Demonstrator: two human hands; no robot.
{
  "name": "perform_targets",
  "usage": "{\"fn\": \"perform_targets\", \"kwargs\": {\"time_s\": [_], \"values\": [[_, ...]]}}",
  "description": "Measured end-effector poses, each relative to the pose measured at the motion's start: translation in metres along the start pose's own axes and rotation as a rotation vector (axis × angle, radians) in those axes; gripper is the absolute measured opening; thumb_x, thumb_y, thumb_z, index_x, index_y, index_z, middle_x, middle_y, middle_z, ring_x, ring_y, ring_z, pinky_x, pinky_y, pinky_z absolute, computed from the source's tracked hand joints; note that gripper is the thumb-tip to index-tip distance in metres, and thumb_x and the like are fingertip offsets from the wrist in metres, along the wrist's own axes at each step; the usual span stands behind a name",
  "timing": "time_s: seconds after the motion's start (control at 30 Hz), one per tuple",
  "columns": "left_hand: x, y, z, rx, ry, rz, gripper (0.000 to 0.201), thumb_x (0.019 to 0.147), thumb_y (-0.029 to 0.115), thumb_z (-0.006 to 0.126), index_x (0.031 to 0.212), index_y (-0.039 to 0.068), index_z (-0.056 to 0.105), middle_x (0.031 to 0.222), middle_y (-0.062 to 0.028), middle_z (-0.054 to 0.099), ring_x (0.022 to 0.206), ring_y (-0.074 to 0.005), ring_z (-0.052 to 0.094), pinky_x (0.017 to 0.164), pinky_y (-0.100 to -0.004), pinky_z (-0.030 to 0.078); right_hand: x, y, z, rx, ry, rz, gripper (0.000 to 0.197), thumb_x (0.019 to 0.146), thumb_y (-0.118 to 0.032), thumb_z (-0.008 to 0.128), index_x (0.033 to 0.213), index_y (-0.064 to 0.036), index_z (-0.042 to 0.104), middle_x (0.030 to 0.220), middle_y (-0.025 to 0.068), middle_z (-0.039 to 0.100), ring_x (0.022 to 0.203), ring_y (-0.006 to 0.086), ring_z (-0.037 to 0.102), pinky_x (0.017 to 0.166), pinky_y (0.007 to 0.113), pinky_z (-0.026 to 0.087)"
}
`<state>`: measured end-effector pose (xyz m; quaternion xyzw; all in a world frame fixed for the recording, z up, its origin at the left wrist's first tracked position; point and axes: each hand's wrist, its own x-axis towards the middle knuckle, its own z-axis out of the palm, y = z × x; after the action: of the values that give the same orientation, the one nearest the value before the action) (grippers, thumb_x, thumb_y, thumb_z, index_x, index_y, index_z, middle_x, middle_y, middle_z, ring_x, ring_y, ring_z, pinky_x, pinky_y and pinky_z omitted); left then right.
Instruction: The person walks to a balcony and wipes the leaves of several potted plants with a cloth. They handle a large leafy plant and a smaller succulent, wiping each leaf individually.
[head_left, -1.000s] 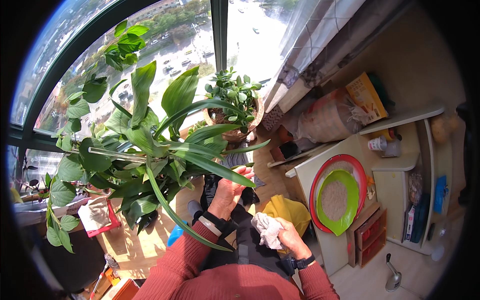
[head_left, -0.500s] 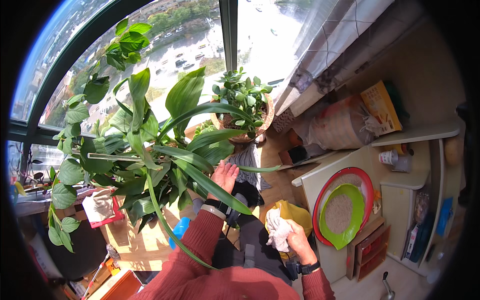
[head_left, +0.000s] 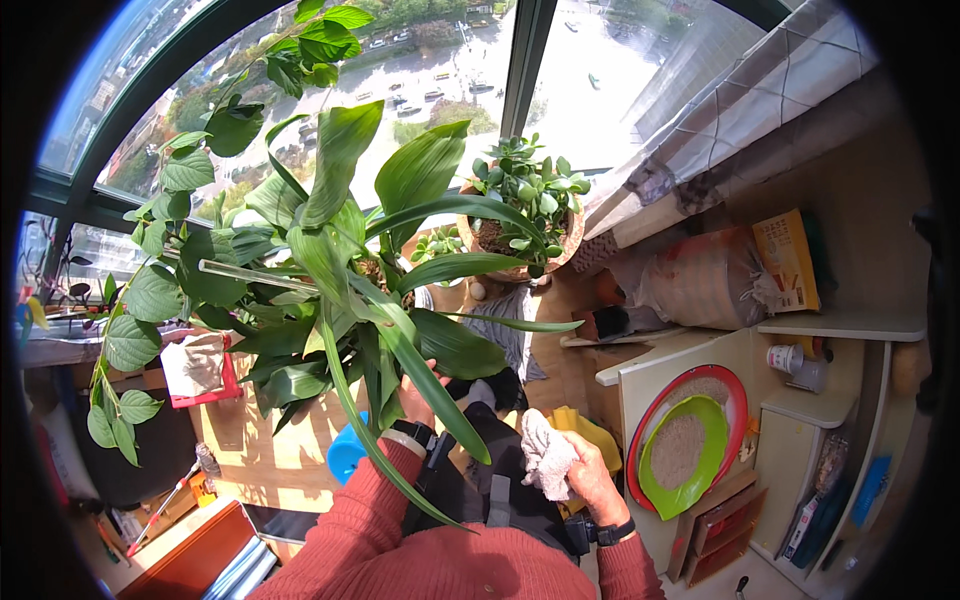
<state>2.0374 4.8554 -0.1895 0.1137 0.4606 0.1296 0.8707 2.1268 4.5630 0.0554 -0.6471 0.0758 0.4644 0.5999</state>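
A big potted plant with long, broad green leaves (head_left: 345, 170) fills the middle left. My left hand (head_left: 416, 400) is in among its lower leaves, right by a wide leaf (head_left: 455, 345). Long leaves cross in front of that hand and hide most of its fingers, so I cannot tell whether they grip a leaf. In my right hand (head_left: 594, 478) is a crumpled whitish cloth (head_left: 547, 456), held near my lap and apart from the plant.
Behind stands a round-leaved plant in a clay pot (head_left: 575, 235) by the window. A trailing vine (head_left: 155, 292) hangs at left. On the right, a green tray (head_left: 716, 445) of grain lies over a red-rimmed basin (head_left: 733, 385). A blue container (head_left: 345, 455) and a yellow bag (head_left: 600, 435) flank my legs.
My left hand has gone from palm-up and open beside the leaves to partly hidden behind them. The cloth stays in my right hand. The whole view has shifted.
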Motion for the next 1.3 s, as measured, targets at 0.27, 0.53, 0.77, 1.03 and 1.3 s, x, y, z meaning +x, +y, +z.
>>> {"fn": "perform_targets", "kwargs": {"time_s": [0.27, 0.53, 0.77, 1.03, 1.3], "values": [[-0.063, 0.008, -0.023, 0.197, -0.13, 0.091, 0.049, 0.082, -0.013, 0.062, 0.13, -0.001, 0.059, 0.123, -0.0116, 0.067, 0.119, -0.0293, 0.063, 0.105, -0.044, 0.052, 0.065, -0.021, 0.052, -0.251, -0.26, -0.179, 0.05, 0.091, 0.005, 0.057, 0.14, 0.0003, 0.057, 0.124, 0.0092, 0.068, 0.114, 0.0192, 0.064, 0.102, 0.031, 0.049], [-0.065, -0.008, -0.062, 0.005, -0.065, 0.129, 0.028, 0.103, 0.016, 0.06, 0.129, 0.004, 0.06, 0.122, -0.0094, 0.068, 0.113, -0.0218, 0.065, 0.096, -0.0367, 0.056, 0.165, 0.057, 0.149, -0.633, -0.505, -0.556, 0.063, 0.076, 0.004, 0.053, 0.139, -0.0027, 0.057, 0.138, 0.0206, 0.053, 0.126, 0.0395, 0.052, 0.112, 0.044, 0.04], [-0.092, -0.004, -0.091, -0.022, 0.015, 0.112, 0.022, 0.099, -0.002, 0.052, 0.118, -0.002, 0.064, 0.113, -0.0077, 0.068, 0.104, -0.0185, 0.064, 0.092, -0.0285, 0.052, 0.238, 0.076, 0.179, -0.528, -0.514, -0.315, 0.026, 0.099, -0.019, 0.065, 0.118, -0.0025, 0.058, 0.084, 0.0046, 0.058, 0.067, 0.0123, 0.052, 0.056, 0.028, 0.043], [-0.133, 0.017, -0.061, -0.3, -0.131, -0.072, 0.031, 0.104, 0.019, 0.057, 0.132, 0.003, 0.06, 0.127, -0.0093, 0.067, 0.12, -0.0237, 0.062, 0.107, -0.0411, 0.049, 0.296, 0.111, 0.184, -1.094, -0.461, -0.627, 0.033, 0.082, -0.008, 0.058, 0.113, -0.0015, 0.07, 0.111, 0.0257, 0.07, 0.103, 0.0448, 0.065, 0.089, 0.051, 0.053], [-0.158, 0.046, -0.048, -0.204, -0.149, -0.121, 0.073, 0.104, 0.06, 0.049, 0.151, 0.004, 0.047, 0.145, -0.0082, 0.06, 0.129, -0.0239, 0.058, 0.112, -0.0391, 0.045, 0.11, 0.072, 0.171, -0.979, -0.718, -0.533, 0.048, 0.084, -0.001, 0.067, 0.131, -0.0072, 0.065, 0.136, 0.0274, 0.054, 0.124, 0.0471, 0.055, 0.1, 0.049, 0.05]]}}
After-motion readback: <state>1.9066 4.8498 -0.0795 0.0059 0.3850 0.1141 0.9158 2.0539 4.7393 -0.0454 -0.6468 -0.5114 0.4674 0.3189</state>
